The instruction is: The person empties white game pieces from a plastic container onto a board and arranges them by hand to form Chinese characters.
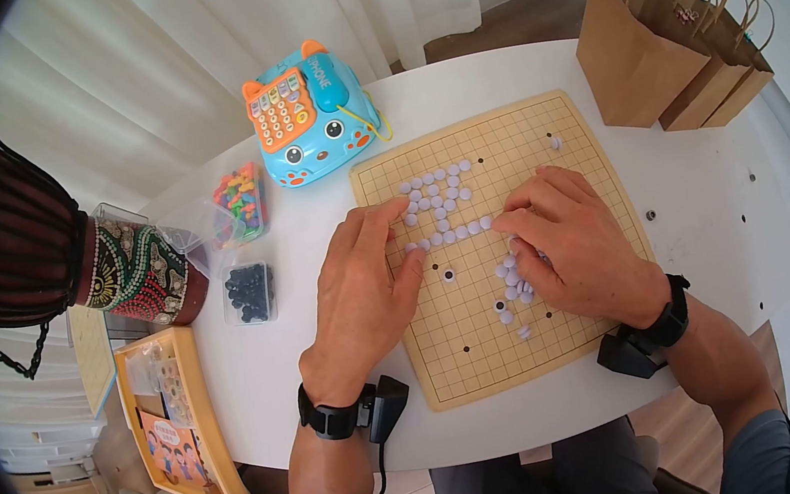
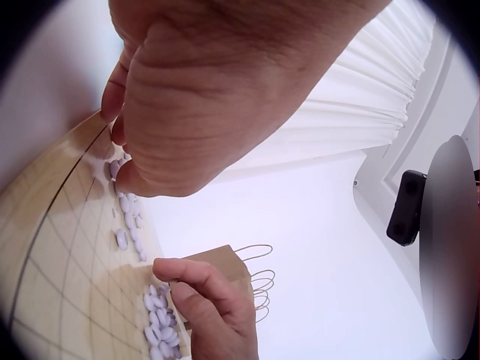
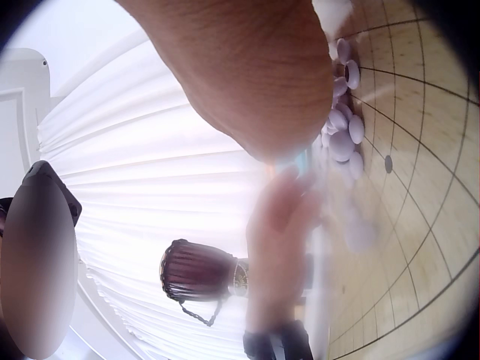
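Observation:
On the wooden grid board (image 1: 507, 358), small white pieces (image 1: 448, 236) lie in joined rows. The left hand (image 1: 355, 288) is at the left end of the lowest row, its index finger and thumb by the end pieces. At that row's right end is the right hand (image 1: 582, 246), fingers bent and thumb low, above a loose heap of white pieces (image 1: 513, 281). No piece shows between its fingers. The left wrist view has the left hand (image 2: 202, 97) low over the pieces; in the right wrist view the right hand (image 3: 255, 75) hides its own fingertips.
Beyond the board stands a blue toy phone (image 1: 312, 122). Left of it are a box of coloured pieces (image 1: 240, 200), a box of dark pieces (image 1: 248, 294) and a drum (image 1: 130, 264). Paper bags (image 1: 636, 56) stand at the back right. An orange-rimmed tray (image 1: 226, 463) is at the left.

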The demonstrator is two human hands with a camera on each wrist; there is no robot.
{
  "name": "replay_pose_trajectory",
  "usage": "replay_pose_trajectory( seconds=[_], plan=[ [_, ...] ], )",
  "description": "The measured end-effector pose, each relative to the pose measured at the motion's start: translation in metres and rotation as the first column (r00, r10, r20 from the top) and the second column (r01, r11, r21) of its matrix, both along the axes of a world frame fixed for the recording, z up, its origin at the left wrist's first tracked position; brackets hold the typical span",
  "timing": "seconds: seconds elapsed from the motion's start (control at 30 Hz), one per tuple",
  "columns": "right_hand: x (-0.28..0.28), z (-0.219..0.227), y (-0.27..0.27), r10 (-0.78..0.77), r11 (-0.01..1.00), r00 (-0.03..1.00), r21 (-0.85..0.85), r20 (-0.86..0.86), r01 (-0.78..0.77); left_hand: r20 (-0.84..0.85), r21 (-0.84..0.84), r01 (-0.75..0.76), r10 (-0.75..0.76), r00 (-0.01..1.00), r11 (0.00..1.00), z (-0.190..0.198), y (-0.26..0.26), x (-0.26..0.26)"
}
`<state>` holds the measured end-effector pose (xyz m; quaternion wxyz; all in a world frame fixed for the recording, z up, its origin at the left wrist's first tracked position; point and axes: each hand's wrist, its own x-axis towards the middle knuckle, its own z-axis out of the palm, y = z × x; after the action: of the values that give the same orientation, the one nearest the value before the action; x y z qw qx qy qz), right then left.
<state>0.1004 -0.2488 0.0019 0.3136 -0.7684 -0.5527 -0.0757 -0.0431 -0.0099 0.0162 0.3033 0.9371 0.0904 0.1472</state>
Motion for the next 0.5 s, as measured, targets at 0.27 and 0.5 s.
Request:
replay_pose_trajectory(
  seconds=[0.27, 0.5],
  plan=[
    [0.0000, 0.0002, 0.0012, 0.006, 1.000, 1.000, 0.018, 0.002, -0.006, -0.016, 0.016, -0.003, 0.003, 1.000, 1.000, -0.0002, 0.0013, -0.0006],
    [-0.0001, 0.0005, 0.0005, 0.005, 1.000, 1.000, 0.005, -0.003, -0.005, 0.017, 0.043, 0.045, -0.046, 0.999, 0.998, 0.0019, -0.0020, -0.0027]
  ],
)
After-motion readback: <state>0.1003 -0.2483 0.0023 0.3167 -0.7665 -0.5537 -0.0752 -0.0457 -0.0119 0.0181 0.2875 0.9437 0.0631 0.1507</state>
